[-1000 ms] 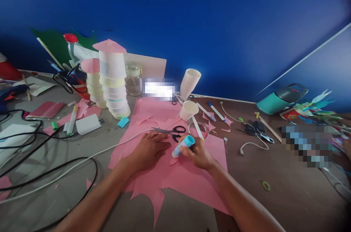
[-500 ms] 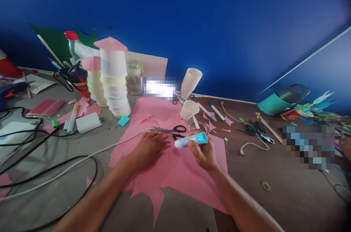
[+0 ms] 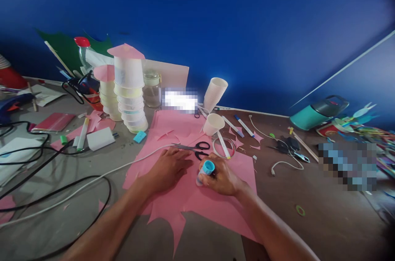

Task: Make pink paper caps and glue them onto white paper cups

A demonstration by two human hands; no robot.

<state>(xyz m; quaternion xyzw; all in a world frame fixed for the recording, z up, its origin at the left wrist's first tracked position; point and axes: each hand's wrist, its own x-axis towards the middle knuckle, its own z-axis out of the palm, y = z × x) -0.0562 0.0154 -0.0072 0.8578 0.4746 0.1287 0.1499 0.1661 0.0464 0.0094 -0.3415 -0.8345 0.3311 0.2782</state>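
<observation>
My right hand point(image 3: 224, 176) is wrapped round a glue stick point(image 3: 207, 167) with a light-blue end. The stick stands nearly upright, its lower end down at a pink paper sheet point(image 3: 222, 211). My left hand point(image 3: 173, 168) lies flat on the same sheet, fingers stretched out beside the glue stick. Just beyond both hands, black-handled scissors point(image 3: 188, 147) rest on the paper. A single white paper cup point(image 3: 214, 124) stands farther back, near a roll of tape point(image 3: 233, 145) and a white marker point(image 3: 224, 145).
At the back left rise two paper-cup towers point(image 3: 129, 75) with pink cone tops. A leaning cup stack point(image 3: 215, 94), markers point(image 3: 244, 125) and keys point(image 3: 286, 145) are behind and right. Cables point(image 3: 105, 174) cross the left side. A teal bottle point(image 3: 308, 115) lies at right.
My right hand has lowered the glue stick from a nearly level hold to upright against the pink paper, moving slightly left. My left hand has stayed almost still.
</observation>
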